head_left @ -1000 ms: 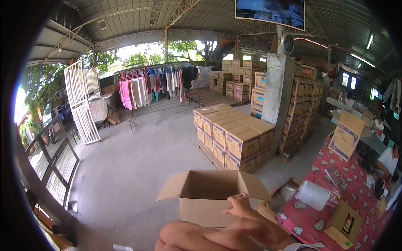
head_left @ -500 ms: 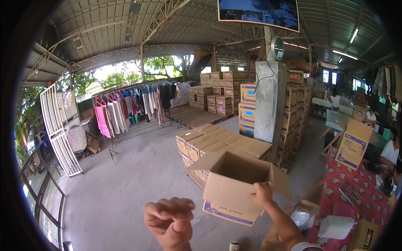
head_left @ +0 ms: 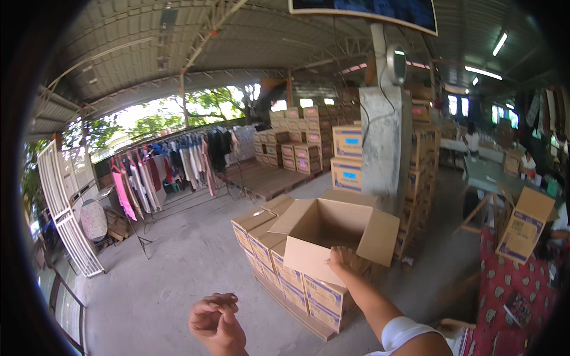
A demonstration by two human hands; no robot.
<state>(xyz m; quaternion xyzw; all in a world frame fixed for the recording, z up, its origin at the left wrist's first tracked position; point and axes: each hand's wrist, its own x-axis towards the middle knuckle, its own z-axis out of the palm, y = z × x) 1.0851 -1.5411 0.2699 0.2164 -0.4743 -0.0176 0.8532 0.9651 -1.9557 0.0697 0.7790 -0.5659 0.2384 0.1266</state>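
An open-topped cardboard box sits over the low stack of closed cardboard boxes, its flaps folded outward. My right hand is closed on the edge of its near flap, fingers toward the inside. As far as I can see, the inside holds nothing, though its bottom is partly hidden. My left hand hangs in the air left of the stack, fingers loosely curled toward the thumb, with nothing visible in them.
The low stack rests on a wooden pallet. Behind it rise a concrete pillar and taller box stacks. Clothes hang on racks at left. At right, another open carton stands on a red patterned table.
The open box has moved away from me, from in front of the stack to over it, with my right hand on its flap. My left hand has moved slightly left and down.
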